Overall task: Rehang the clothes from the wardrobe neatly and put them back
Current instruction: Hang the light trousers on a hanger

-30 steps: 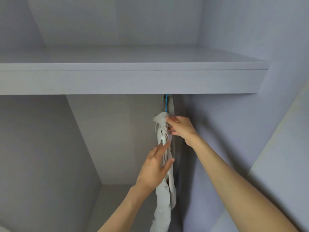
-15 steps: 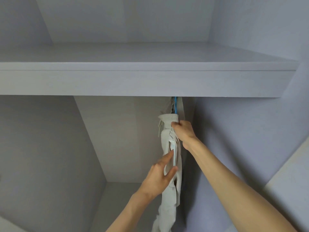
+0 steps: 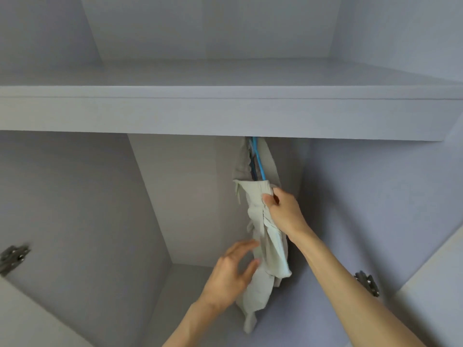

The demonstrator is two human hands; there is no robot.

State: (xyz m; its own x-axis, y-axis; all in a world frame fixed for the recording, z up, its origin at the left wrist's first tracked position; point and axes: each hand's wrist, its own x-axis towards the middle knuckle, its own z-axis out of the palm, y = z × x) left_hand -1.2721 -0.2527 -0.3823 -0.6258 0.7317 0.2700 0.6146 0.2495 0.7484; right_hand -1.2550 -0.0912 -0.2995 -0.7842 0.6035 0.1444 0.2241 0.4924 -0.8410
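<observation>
Inside wardrobe: pale grey garment hangs bunched below the shelf, near the right wall.
Garment: soft woven cloth, vertical folds, gathered waistband on top, narrow strip dangling lowest.
Hanger: thin blue rod, rising from the waistband under the shelf; hook hidden.
Right hand: grip pinches the cloth just under the waistband.
Left hand: grip released, fingers straight, tips touching the cloth's lower half.
Wardrobe: smooth matte lavender-grey panels, flat boards, square edges.
Hinges: dark metal, one per side wall.
Writing: none legible.

Pale grey shelf above plain grey walls.
</observation>
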